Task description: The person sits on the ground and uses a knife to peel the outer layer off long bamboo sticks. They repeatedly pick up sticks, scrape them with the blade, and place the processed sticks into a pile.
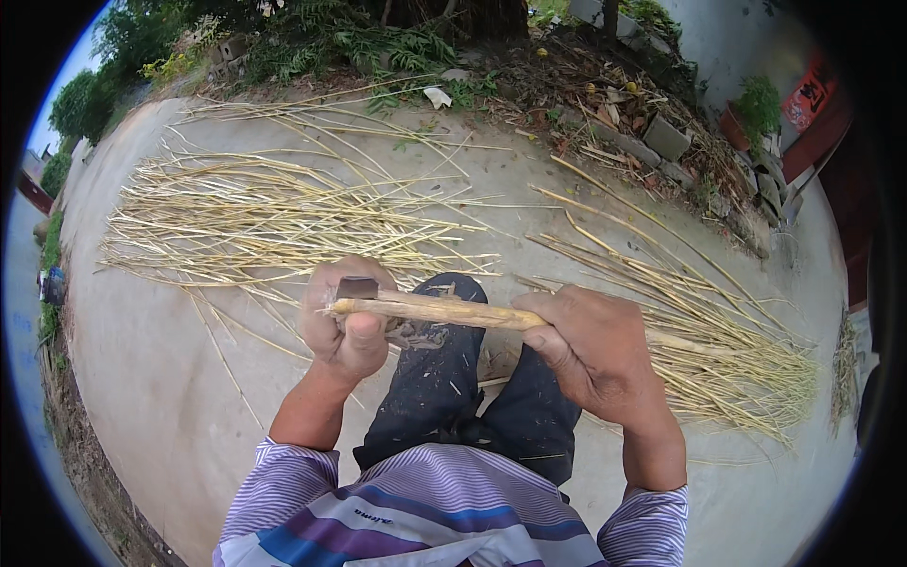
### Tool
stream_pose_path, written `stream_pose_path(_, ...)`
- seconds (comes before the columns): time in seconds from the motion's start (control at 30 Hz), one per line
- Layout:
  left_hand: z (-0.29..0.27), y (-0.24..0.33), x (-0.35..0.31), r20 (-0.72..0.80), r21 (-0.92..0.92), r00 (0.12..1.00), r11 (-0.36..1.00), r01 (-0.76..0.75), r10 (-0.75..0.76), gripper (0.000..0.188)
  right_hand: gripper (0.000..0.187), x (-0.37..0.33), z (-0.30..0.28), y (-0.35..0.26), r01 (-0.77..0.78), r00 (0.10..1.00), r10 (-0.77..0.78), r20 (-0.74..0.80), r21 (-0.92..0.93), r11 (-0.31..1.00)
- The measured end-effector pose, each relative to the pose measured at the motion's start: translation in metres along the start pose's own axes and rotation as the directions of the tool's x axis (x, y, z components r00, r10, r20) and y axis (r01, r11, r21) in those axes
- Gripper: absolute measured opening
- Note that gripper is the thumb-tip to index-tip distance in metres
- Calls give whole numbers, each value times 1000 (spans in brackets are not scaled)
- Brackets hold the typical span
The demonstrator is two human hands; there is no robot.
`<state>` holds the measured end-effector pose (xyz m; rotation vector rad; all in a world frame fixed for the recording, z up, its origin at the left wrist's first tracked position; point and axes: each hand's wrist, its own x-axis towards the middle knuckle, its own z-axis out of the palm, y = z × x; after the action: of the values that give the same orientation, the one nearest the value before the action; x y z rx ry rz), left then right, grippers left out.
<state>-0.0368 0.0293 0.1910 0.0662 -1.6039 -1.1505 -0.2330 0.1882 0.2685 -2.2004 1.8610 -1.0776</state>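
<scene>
A pale, peeled-looking wooden stick (444, 310) runs level across my lap, above my knees. My right hand (595, 354) is closed round it, thumb along its near side; more of the stick comes out beyond that hand to the right. At the stick's left end, my left hand (345, 321) is closed with the thumb raised against the wood. A dark, flat, blade-like piece (358, 287) stands up from this hand, touching or just behind the stick. Its handle is hidden by the fingers. Something greyish and crumpled (416, 334) shows beneath the stick beside the left hand.
Many peeled yellow stalks (255, 222) lie spread on the concrete ground (170, 378) at the left. Another bundle of long thin branches (727, 359) lies at the right. Leaf litter and broken blocks (666, 137) border the far side, with a potted plant (756, 109) at far right.
</scene>
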Motion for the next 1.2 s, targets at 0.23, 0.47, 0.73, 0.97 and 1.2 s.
stream_pose_path(0.23,15,-18,1,-23,208,998,976,68,-65,51,20,-2,11,17,-79,997,79,7,75,994)
stream_pose_path(0.47,27,-32,-3,160,253,985,962,-101,61,38,15,4,31,13,5,999,-4,-37,48,999)
stream_pose_path(0.73,38,-30,-13,152,155,986,987,38,-62,44,16,-6,36,8,-57,998,60,-34,60,997)
stream_pose_path(0.97,34,-39,-18,241,332,970,941,-65,-18,51,16,-5,37,16,-27,1000,27,-1,21,999)
stream_pose_path(1.2,26,-34,-11,2,436,1000,900,-19,20,49,18,-6,47,24,-112,991,118,-54,117,987)
